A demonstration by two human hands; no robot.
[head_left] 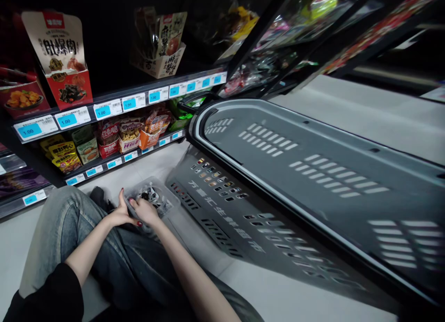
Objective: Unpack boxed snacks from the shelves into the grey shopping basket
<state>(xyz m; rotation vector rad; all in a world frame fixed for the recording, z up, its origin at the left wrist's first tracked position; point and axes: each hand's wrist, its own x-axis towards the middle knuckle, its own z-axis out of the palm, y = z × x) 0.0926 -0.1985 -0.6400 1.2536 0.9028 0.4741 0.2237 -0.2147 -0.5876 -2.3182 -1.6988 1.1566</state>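
A clear plastic box (172,197) with small black-and-white packets (152,195) in it sits low between my bent legs and the grey shopping basket. My right hand (145,210) is closed on the near side of this box, its fingers partly hidden. Beside it, at the box's near left corner, my left hand (121,214) has its thumb raised and its fingers apart. Whether the left hand touches the box, I cannot tell.
The large grey basket (271,173) with slotted walls fills the right side, over pale floor tiles. Ahead stand dark shelves with price tags (107,109), upright snack boxes (69,76) and lower snack packs (130,134). My jeans-clad knee (59,220) rises near the lower shelf.
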